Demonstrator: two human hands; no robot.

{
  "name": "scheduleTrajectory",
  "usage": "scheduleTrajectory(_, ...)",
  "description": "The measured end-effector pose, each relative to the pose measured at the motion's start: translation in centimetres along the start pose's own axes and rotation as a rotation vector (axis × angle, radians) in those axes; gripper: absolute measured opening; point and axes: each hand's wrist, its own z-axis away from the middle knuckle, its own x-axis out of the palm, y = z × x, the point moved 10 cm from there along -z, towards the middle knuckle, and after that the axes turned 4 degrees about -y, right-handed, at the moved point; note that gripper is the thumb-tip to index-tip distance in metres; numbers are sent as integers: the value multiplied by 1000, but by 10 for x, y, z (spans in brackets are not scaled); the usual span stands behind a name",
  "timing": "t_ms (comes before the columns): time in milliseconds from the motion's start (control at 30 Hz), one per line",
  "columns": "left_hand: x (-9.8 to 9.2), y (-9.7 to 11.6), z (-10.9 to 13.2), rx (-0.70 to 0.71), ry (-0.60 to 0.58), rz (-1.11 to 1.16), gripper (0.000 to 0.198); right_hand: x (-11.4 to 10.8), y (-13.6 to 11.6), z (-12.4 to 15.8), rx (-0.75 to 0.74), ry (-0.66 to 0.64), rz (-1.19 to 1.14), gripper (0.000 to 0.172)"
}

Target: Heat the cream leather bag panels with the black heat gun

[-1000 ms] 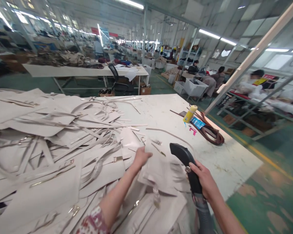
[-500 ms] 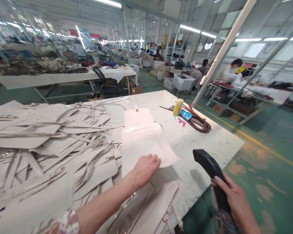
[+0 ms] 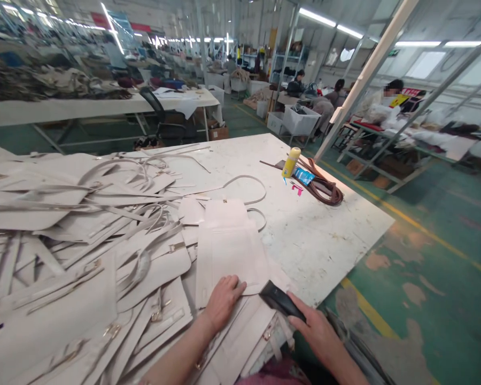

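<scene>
Two hands work in the lower centre of the frame. My left hand (image 3: 223,302) lies flat, fingers spread, on the near edge of a pale panel (image 3: 229,248). Its grip is released: it is pressing, not pinching. My right hand (image 3: 319,336) has its grip clenched round a black tool (image 3: 279,301), whose nose is just beside the panel's near right corner.

- **Position:** The panel lies lower centre on overlapping pale pieces, at the right fringe of the heap (image 3: 76,224) that fills the left half. Bare tabletop (image 3: 320,235) lies to its right. A yellow bottle (image 3: 291,162) and coiled brown straps (image 3: 324,190) sit well apart, right of centre and higher up.
- **Risks, as I judge them:**
  - With only flat pressure holding it, the panel could skid or twist if the tool nose catches its edge.
  - The stacked pieces under my hands overhang the tabletop's near edge, so a shove could tip them to the floor.
- **Heading:**
  - The panel's long axis runs bottom to top of the frame, with its narrower flap end pointing up.
  - The tool's long axis runs lower right to upper left, nose toward the panel.
</scene>
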Motion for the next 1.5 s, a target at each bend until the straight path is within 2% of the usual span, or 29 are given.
scheduleTrajectory(67, 2, 0, 0, -4, -16, 24, 26, 6, -2, -14, -3, 8, -33, 60)
scheduleTrajectory(200, 2, -1, 3, -14, -23, 38, 30, 0, -8, -34, -49, 122, -144, 62)
scheduleTrajectory(333, 4, -3, 4, -14, -15, 44, 29, 8, -13, -40, -92, 39, -134, 60)
scheduleTrajectory(400, 6, -5, 3, -15, -12, 76, 30, 7, -17, -48, -97, 37, -116, 59)
scheduleTrajectory(533, 9, -11, 5, -51, -15, 212, 36, -15, -46, -81, -118, 135, -90, 55)
scheduleTrajectory(600, 11, -7, 13, -40, -26, 253, 35, -28, -65, -102, -117, 158, -70, 53)
scheduleTrajectory(667, 15, 1, 23, -18, -56, 264, 32, -37, -81, -122, -105, 125, -55, 50)
scheduleTrajectory(767, 21, 10, 35, -15, -117, 259, 27, -39, -94, -147, -95, 36, -49, 41)
scheduleTrajectory(933, 26, 17, 31, 1, -200, 280, 26, -29, -89, -173, -53, -11, -53, 38)
scheduleTrajectory(1067, 31, 16, 26, -10, -216, 297, 18, -42, -81, -180, -33, 61, -63, 51)
scheduleTrajectory(1200, 42, 12, 26, -39, -231, 318, 13, -65, -73, -163, -30, 146, -71, 59)
scheduleTrajectory(1267, 47, 11, 25, -38, -247, 339, 14, -63, -70, -152, -36, 131, -66, 58)
scheduleTrajectory(1400, 57, 16, 22, 2, -310, 371, 13, -37, -71, -151, -81, 62, -38, 53)
scheduleTrajectory(1500, 65, 21, 25, 11, -349, 384, 10, -41, -67, -169, -55, 165, -42, 58)
